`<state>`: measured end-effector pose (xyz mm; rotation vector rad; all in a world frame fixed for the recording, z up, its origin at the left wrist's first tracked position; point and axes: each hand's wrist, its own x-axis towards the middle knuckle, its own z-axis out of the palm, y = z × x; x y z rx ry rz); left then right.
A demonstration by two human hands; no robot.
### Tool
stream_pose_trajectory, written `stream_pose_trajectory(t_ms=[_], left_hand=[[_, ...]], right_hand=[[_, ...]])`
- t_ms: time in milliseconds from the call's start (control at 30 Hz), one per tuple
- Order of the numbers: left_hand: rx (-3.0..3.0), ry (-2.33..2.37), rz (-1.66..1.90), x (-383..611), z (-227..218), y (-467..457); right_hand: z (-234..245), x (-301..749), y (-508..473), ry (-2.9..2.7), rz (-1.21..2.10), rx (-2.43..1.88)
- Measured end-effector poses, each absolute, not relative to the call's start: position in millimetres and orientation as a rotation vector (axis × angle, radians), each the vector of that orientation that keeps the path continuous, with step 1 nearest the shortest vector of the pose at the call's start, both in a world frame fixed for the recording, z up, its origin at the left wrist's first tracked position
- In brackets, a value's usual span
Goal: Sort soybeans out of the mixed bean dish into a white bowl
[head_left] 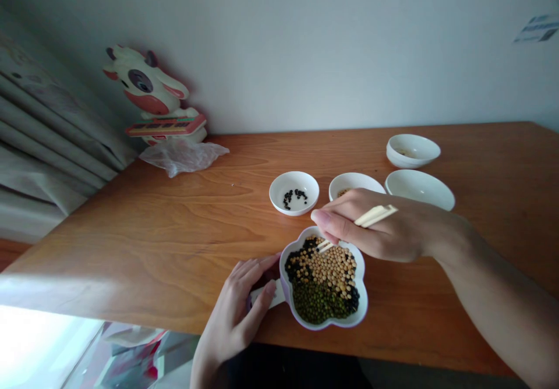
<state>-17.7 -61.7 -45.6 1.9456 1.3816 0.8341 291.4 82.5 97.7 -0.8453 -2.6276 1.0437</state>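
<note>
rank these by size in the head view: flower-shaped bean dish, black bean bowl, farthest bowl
1. flower-shaped bean dish, nearest the camera
2. black bean bowl and farthest bowl look alike; not ranked

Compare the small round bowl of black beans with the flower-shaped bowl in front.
The round bowl holds only a few black beans; the flower-shaped bowl is full of black, yellow and green ones. The round bowl stands untouched; the flower-shaped bowl is held at its handle by the left hand, with chopsticks dipping in. Both are white.
</note>
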Motion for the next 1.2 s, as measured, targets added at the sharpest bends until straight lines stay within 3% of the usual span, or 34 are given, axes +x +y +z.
stream_pose_trajectory(t_ms=[1200], left_hand=[[1.937, 1.362, 0.827, -16.1, -41.0, -60.6]], right_hand=[[98.0, 278.5, 82.0, -2.686, 1.129, -0.860]])
